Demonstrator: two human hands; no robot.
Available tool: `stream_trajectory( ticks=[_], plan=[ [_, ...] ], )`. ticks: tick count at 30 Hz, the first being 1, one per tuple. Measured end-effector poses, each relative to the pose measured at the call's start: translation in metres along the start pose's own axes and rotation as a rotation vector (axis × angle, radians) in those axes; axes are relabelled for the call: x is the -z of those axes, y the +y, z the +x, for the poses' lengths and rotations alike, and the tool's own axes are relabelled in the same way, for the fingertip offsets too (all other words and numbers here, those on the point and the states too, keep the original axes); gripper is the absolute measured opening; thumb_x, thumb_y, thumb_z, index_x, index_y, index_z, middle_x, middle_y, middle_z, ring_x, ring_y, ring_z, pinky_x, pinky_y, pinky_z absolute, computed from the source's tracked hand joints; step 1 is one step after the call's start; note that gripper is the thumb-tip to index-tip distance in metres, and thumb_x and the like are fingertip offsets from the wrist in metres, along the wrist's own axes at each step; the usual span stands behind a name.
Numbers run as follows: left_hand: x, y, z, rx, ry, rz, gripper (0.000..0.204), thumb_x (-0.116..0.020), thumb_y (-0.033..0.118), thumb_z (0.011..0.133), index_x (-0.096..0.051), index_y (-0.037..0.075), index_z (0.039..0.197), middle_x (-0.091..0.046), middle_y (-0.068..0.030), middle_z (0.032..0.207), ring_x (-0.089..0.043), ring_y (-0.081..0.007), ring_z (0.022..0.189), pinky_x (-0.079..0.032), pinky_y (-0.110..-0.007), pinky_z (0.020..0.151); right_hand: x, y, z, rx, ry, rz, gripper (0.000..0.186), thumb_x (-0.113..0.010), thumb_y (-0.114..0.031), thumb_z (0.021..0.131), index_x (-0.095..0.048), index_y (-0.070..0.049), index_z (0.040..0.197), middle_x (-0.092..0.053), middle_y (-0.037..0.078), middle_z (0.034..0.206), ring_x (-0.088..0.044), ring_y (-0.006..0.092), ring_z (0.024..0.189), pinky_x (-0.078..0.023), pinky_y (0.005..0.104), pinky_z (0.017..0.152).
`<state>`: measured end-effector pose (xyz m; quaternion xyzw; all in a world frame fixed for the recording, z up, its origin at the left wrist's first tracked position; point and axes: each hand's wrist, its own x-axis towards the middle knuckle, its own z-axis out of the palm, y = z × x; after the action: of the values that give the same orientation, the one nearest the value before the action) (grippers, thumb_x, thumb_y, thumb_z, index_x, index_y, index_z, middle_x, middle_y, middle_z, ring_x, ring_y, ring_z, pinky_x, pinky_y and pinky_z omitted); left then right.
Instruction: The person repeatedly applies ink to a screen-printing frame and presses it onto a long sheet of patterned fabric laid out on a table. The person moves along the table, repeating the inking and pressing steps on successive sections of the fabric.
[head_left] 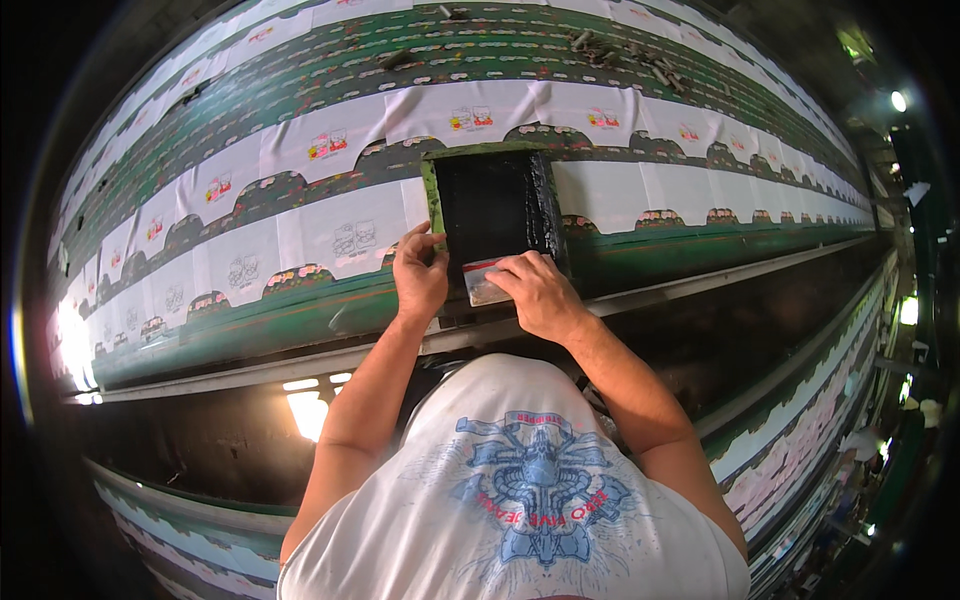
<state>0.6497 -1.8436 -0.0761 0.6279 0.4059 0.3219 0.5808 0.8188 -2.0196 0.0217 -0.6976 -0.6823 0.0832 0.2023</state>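
Note:
A dark printing screen (485,195) with a green-smeared frame lies over a row of white fabric pieces on the long table in front of me. Black ink covers its middle and is smeared thickly along its right side. At the frame's lower left edge is my left hand (420,275), fingers curled and closed against the rim. My right hand (540,295) grips a flat squeegee (487,285) with a pale blade and a red strip, held at the near end of the screen. Left of the screen, a fabric piece (355,230) bears black outline drawings.
Right of the screen, fabric pieces (600,195) show no drawing. Farther back runs a row of pieces with coloured prints (470,115). Small dark rolls (625,60) lie scattered on the green table. A metal rail (680,285) borders its near edge; another table (800,430) stands at right.

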Motion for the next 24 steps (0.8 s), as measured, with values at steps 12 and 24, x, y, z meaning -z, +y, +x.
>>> stream_trajectory(
  ticks=[12,24],
  plan=[
    [-0.018,0.005,-0.017,-0.176,0.105,0.253,0.044,-0.076,-0.009,0.074,-0.084,0.007,0.114,-0.064,-0.0197,0.164,-0.059,-0.0386,0.151,-0.049,-0.046,0.125,0.001,0.034,-0.062,-0.354,0.362,0.202,0.041,-0.084,-0.020,0.100,-0.078,-0.005,0.138,-0.071,0.018,0.148,-0.064,0.0386,0.141,-0.049,0.0506,0.122],
    [-0.138,0.031,-0.032,-0.357,0.151,0.211,0.035,-0.072,-0.012,0.075,-0.081,0.006,0.104,-0.065,-0.0236,0.163,-0.059,-0.0414,0.149,-0.045,-0.049,0.128,0.035,0.138,-0.141,-0.327,0.422,0.453,0.040,-0.082,-0.022,0.100,-0.079,-0.003,0.135,-0.074,0.019,0.146,-0.067,0.0375,0.139,-0.049,0.0490,0.121]
  ],
)
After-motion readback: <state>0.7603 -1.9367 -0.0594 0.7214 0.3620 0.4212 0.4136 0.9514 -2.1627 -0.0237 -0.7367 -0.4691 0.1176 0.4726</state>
